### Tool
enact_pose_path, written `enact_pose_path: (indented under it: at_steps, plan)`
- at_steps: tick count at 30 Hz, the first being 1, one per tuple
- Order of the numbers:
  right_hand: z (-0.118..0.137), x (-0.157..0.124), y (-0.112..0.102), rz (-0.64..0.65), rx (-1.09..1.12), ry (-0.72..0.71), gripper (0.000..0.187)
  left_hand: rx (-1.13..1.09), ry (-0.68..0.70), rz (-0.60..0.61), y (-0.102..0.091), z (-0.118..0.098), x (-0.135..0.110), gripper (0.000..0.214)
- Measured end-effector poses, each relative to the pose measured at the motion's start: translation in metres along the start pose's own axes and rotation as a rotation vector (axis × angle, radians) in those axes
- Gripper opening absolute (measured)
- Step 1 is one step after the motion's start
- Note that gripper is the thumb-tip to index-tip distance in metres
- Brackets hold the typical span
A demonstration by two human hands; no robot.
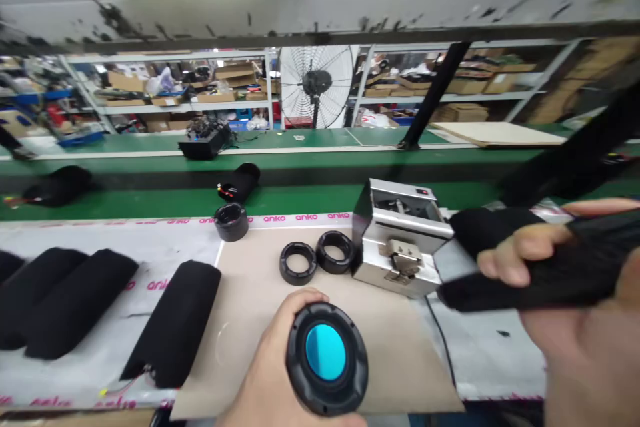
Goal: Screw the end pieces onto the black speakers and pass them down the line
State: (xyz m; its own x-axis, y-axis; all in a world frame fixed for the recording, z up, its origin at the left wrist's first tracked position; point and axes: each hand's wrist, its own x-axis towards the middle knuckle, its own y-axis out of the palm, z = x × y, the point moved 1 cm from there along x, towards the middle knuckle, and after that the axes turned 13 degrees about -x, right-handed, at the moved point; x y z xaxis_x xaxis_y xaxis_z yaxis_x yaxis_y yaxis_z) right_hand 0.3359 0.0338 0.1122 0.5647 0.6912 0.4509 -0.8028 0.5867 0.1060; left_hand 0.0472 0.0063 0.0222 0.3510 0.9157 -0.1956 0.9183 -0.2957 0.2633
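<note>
My left hand point(273, 363) grips a round black speaker part point(327, 357) with a bright blue centre, held low over the brown card sheet point(250, 293). Off to the right, my right hand point(560, 300) is wrapped round a black fabric sleeve point(530, 267) that points left towards a small silver metal machine point(400, 240). Two black rings point(320, 259) lie side by side on the card just left of that machine. A black cap-like ring point(231, 221) stands behind them at the card's far edge.
Several black fabric sleeves point(175, 320) lie on white plastic sheeting point(115, 240) at the left. A green conveyor belt point(300, 197) carries more black pieces point(240, 181). Beyond it are a fan point(316, 85), shelves of boxes, and a black post point(430, 97).
</note>
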Motion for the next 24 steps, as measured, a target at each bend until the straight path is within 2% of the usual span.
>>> enact_pose_path:
  at_steps: [2,4,8,10,14,17,21,24]
  plan:
    - [0.004,0.012,0.009,-0.054,0.128,-0.063,0.062,0.021,0.016,0.037,0.01,-0.003,0.009,0.104]
    - [0.004,0.019,0.022,-0.062,0.152,-0.124,0.06,0.022,0.01,0.1,0.024,-0.006,0.02,0.105]
    - [-0.011,0.025,0.044,0.022,0.125,-0.117,0.058,0.0,0.021,0.16,0.048,-0.011,0.036,0.097]
    - [-0.021,0.026,0.049,0.06,0.111,-0.093,0.064,-0.011,0.029,0.177,0.051,-0.012,0.039,0.095]
    - [-0.035,0.027,0.048,0.102,0.098,-0.044,0.061,0.009,0.006,0.179,0.046,-0.007,0.04,0.098]
    - [-0.039,0.026,0.048,0.117,0.101,-0.025,0.061,0.011,0.063,0.157,0.044,-0.002,0.04,0.099]
    - [-0.027,0.023,0.047,0.181,0.128,0.043,0.066,-0.008,0.064,0.149,0.048,-0.001,0.039,0.096]
    - [0.005,0.018,0.043,0.153,0.194,0.023,0.068,0.017,0.055,0.141,0.049,-0.004,0.038,0.095]
